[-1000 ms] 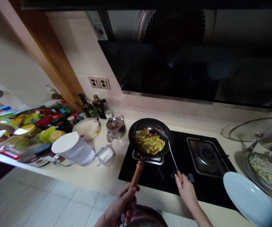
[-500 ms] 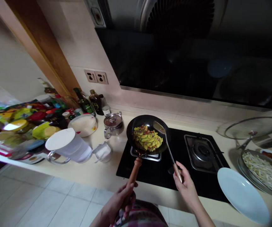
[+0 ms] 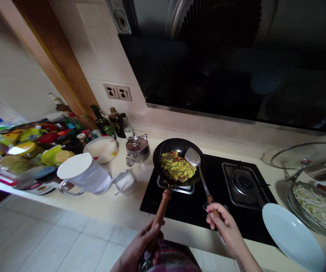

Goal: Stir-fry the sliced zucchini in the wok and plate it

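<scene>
Wok [image 3: 174, 145], over the hob's [image 3: 184, 211] left side, holding sliced green food [image 3: 178, 167]: I judge it heavy, stiff, best held by its wooden handle [image 3: 162, 207], which my left hand [image 3: 149, 241] grips; my right hand [image 3: 225, 223] grips the spatula [image 3: 204, 182].

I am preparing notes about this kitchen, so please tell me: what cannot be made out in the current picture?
In the head view:
Any flame beneath the wok: hidden by it.
Part of the wok handle: covered by the left hand.
Part of the spatula handle: covered by the right hand.
Right end of the bean sprouts: cut off by the edge.
Print on the dark bottles: too small to read.
</scene>
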`<state>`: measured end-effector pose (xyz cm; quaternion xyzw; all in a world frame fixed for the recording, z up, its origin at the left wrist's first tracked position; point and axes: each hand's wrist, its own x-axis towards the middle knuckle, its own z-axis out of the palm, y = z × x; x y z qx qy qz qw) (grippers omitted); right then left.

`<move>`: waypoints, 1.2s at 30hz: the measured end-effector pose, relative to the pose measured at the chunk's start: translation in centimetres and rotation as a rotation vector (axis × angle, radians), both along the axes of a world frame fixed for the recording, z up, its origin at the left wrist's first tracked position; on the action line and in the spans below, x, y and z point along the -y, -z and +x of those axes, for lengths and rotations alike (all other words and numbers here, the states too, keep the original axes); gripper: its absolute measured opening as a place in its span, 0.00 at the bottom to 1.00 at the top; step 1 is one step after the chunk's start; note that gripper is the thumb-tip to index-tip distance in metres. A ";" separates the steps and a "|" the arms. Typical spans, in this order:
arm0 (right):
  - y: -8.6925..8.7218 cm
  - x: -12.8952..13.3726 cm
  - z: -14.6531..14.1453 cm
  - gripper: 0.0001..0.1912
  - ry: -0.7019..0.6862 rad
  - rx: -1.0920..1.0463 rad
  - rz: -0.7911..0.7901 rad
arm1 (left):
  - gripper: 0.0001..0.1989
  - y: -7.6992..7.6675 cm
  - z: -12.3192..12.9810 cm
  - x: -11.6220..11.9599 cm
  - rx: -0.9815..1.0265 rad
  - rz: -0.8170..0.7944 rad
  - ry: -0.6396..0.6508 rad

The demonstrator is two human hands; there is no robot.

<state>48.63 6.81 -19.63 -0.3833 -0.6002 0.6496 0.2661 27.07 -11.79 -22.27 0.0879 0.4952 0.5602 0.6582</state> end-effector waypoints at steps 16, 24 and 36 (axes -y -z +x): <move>-5.7 -1.5 0.7 0.08 -0.013 -0.166 0.281 | 0.21 1.3 0.5 0.3 0.091 0.009 -0.063; -2.7 -4.1 1.0 0.06 -0.169 0.128 0.855 | 0.24 1.1 0.6 0.0 0.077 0.006 -0.070; -4.3 -7.3 0.2 0.10 -0.130 0.136 0.785 | 0.26 0.4 1.4 0.8 0.049 0.002 -0.142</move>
